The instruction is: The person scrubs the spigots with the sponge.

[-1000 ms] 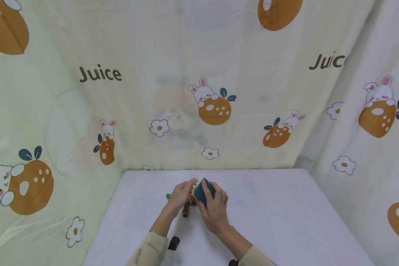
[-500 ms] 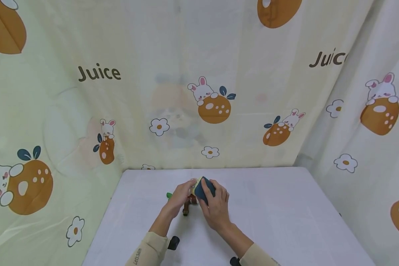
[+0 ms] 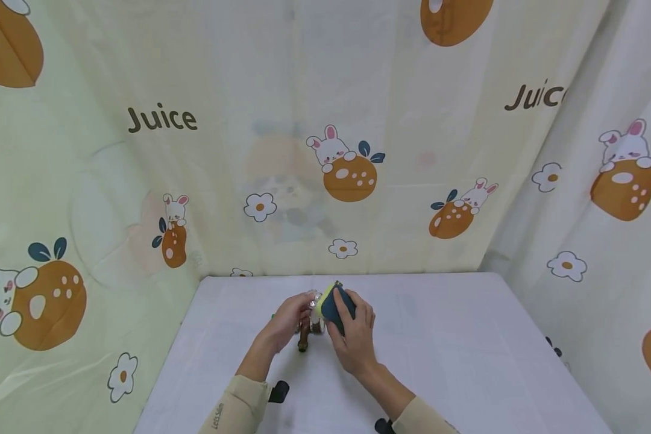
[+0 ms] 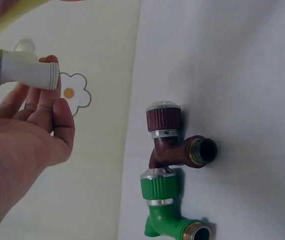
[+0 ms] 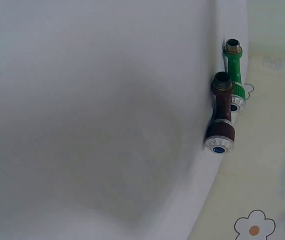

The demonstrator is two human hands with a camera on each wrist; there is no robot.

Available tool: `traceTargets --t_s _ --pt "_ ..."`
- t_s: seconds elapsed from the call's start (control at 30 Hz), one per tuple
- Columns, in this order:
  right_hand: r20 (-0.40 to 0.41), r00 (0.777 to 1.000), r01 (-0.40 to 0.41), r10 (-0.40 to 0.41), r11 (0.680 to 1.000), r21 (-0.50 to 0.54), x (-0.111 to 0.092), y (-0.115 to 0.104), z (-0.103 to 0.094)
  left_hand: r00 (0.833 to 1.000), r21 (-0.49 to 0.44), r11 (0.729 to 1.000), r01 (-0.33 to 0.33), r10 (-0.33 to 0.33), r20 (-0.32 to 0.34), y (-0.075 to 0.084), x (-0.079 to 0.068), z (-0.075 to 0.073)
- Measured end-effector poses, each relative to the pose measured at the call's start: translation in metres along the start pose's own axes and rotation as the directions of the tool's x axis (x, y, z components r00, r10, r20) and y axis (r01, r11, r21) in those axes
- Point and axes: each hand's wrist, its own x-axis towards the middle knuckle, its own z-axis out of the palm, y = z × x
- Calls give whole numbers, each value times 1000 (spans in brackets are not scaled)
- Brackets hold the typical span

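White tap [image 4: 25, 69]: raised over the far part of the table [image 3: 439, 349], in the left hand [image 3: 289, 319].
Left fingers: curled around the white tap.
Right hand [image 3: 355, 340]: grasping the sponge [image 3: 330, 308], right of the white tap.
Sponge side: yellow faces left; contact unclear.
Brown tap [image 4: 166, 145]: lying just right of the green tap [image 4: 163, 212].
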Motion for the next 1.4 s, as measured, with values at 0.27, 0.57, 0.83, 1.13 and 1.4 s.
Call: traceTargets --t_s 0.27,0.57,0.83,1.13,1.4 --pt "-4 997 81 -81 994 67 -5 -2 4 988 -115 991 -67 82 129 -3 -2 2" --pt "0 990 140 -140 989 -43 1 7 2 987 -54 995 -78 85 135 -1 -4 5" --pt "78 988 142 -132 981 -135 2 18 -4 994 -18 998 -58 59 93 0 -9 4" --pt "156 981 156 -113 941 -300 -5 37 -6 998 183 982 -40 31 54 4 -10 3" --pt "169 964 254 -203 886 -388 -5 43 -8 998 198 980 -17 5 65 -2 -10 -1"
